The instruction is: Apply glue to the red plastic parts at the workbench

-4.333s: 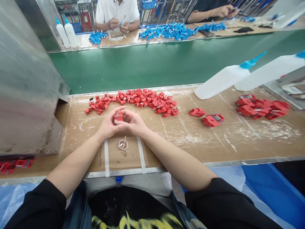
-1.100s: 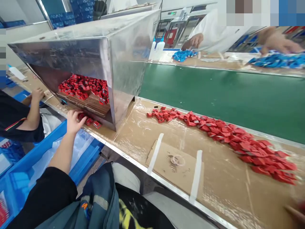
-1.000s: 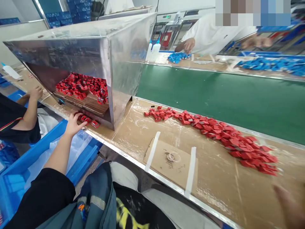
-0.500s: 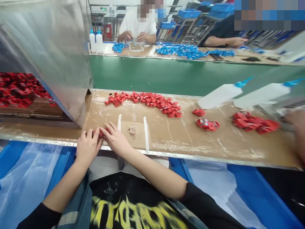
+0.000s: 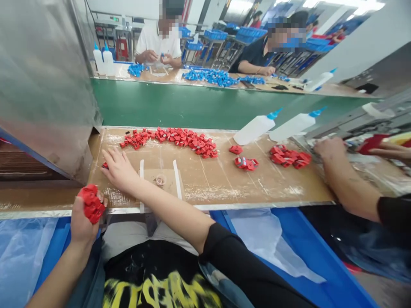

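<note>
Head view: left hand (image 5: 84,219) off the table's near edge, grip clamped on a handful of red parts (image 5: 91,208). Right hand (image 5: 118,170) flat on the table (image 5: 224,188) near its left end, fingers spread, covering one red part (image 5: 105,165); not closed on it. Long red pile (image 5: 173,139) along the far edge. Small glue dish (image 5: 159,180) just right of the right hand. Co-worker's hand (image 5: 327,147) at the right end.

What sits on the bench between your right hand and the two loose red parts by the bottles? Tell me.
Head view: between the right hand and the loose red parts lie a taped cardboard patch and a small glue dish.
</note>
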Motion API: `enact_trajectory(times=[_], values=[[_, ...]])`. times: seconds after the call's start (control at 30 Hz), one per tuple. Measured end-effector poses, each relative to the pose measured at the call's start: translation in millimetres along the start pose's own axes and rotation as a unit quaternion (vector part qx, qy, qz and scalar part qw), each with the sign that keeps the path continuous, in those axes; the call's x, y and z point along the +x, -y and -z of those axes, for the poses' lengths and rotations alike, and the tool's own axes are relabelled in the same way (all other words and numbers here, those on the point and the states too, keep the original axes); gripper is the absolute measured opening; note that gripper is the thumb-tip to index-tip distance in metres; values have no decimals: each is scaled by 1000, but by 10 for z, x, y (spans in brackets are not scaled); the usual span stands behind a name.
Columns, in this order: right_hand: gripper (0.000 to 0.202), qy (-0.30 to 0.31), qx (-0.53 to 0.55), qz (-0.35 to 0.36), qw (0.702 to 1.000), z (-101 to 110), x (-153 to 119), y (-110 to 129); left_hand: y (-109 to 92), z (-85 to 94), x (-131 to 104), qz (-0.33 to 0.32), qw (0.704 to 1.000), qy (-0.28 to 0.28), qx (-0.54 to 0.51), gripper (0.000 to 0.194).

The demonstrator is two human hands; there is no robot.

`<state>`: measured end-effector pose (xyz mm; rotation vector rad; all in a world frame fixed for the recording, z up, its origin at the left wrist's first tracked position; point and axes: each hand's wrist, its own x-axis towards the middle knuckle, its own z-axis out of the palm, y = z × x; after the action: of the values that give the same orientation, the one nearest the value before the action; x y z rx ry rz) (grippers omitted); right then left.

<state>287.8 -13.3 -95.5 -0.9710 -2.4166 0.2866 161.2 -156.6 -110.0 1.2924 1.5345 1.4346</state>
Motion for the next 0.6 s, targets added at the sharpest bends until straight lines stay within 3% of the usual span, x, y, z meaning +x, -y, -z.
enact_trajectory(times=[0.07, 0.13, 0.17, 0.23, 0.3, 0.4, 0.5, 0.6], values=[[45, -44, 24, 32, 998, 399, 19, -174, -129, -98, 10, 79, 985, 1, -156, 63], [38, -56, 38, 4, 998, 804, -82, -518, -247, -229, 157, 176, 930, 15, -321, 57], [45, -53, 31, -25, 998, 966, -169, -728, -295, -310, 269, 208, 905, 31, -370, 55], [55, 7, 28, -36, 999, 1164, -378, -1144, -366, -517, 540, 220, 891, 84, -388, 52], [58, 107, 58, 1, 993, 1189, -586, -1460, -404, -787, 838, 188, 905, 144, -353, 51], [54, 204, 134, 53, 968, 1049, -790, -1644, -362, -1244, 1256, 118, 935, 197, -271, 55], [50, 201, 161, 80, 963, 939, -843, -1598, -178, -1585, 1534, 54, 960, 186, -200, 66], [49, 168, 134, 106, 971, 950, -831, -1540, 31, -1691, 1634, -12, 975, 175, -133, 69]])
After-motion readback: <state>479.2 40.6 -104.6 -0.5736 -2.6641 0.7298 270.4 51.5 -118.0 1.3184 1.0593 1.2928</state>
